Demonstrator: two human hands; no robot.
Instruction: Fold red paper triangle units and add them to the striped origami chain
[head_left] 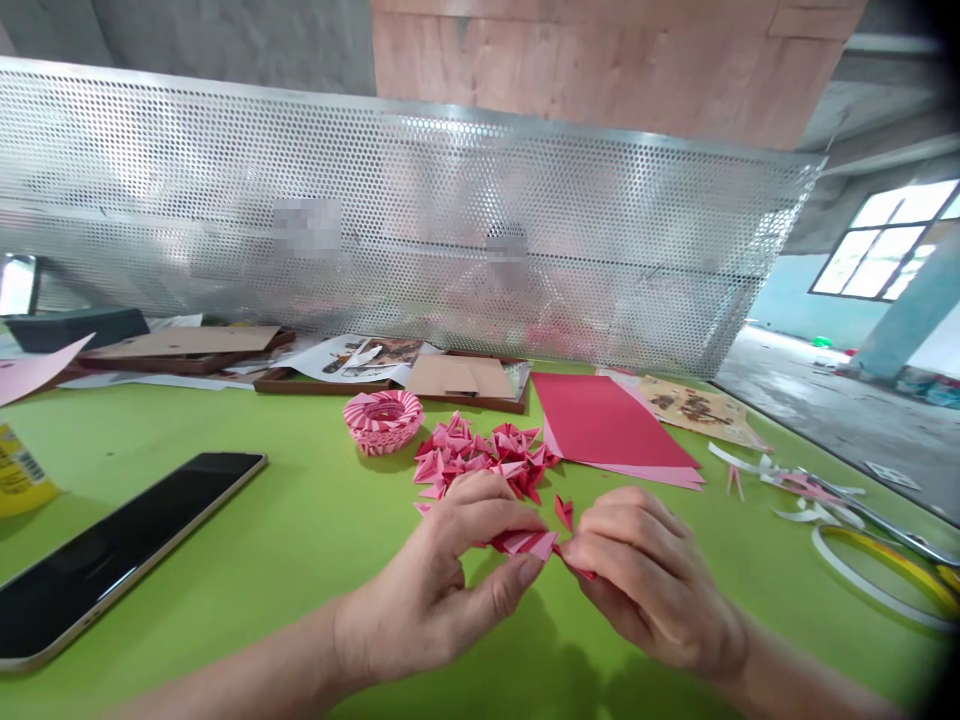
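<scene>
My left hand (457, 570) is closed on a short row of folded pink and red paper pieces (529, 543), pinched between thumb and fingers. My right hand (652, 580) pinches a small red folded paper piece (583, 573) at the right end of that row; the fingers cover most of it. Just beyond the hands lies a single red folded piece (565, 511). Behind it spreads a pile of pink and red folded paper pieces (480, 455). To the pile's left stands a round pink-and-white paper basket (384, 425) with a striped rim.
A phone (127, 550) lies at left, near a yellow packet (22, 475). Red paper sheets (615, 420) rest behind my right hand. Paper scraps (814, 495) and scissors (892, 560) are at right. Trays with cardboard (461, 378) line the back, before a perforated metal screen (420, 220).
</scene>
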